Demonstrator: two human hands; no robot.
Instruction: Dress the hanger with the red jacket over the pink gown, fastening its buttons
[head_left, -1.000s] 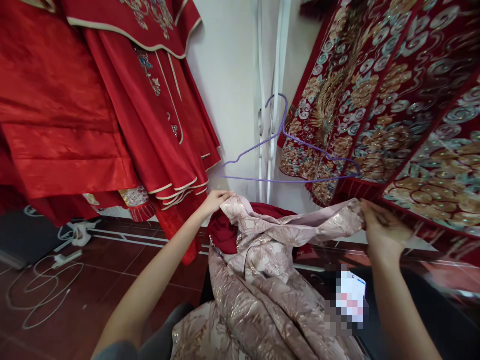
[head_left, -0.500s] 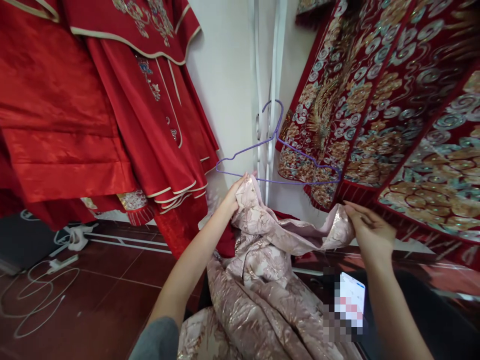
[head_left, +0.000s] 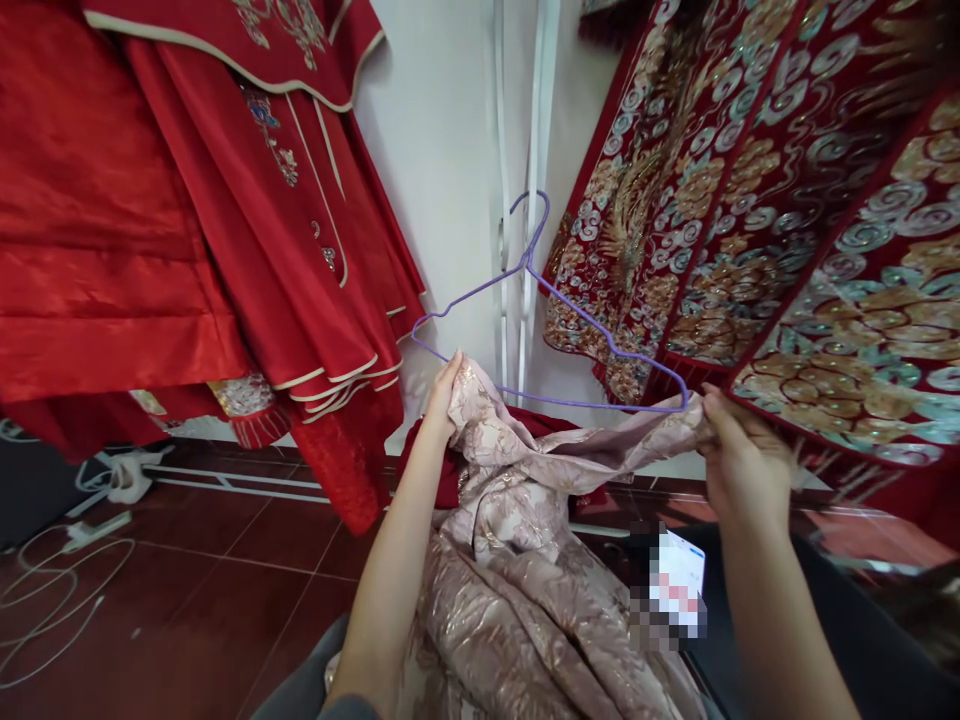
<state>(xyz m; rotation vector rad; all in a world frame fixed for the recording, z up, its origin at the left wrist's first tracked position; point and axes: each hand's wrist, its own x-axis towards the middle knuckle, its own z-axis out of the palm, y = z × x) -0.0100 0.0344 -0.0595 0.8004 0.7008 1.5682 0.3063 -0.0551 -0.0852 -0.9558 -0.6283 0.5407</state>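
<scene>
Left hand (head_left: 444, 392) pinches one top edge of pink brocade garment (head_left: 525, 520), just under left end of purple wire hanger (head_left: 551, 330). Right hand (head_left: 739, 465) grips opposite edge at hanger's right tip — touching wire, it seems, though blur hides contact. Garment stretched between hands, rest draping down toward lap. Hanger hook rests on white pole (head_left: 517, 150). Red robes (head_left: 225, 200) hang left, embroidered red cloth (head_left: 787, 200) right — cables (head_left: 52, 590) on floor.

Single head-worn view, forward and down; close on both hands (head_left: 442, 395) at hanger (head_left: 540, 330) height
</scene>
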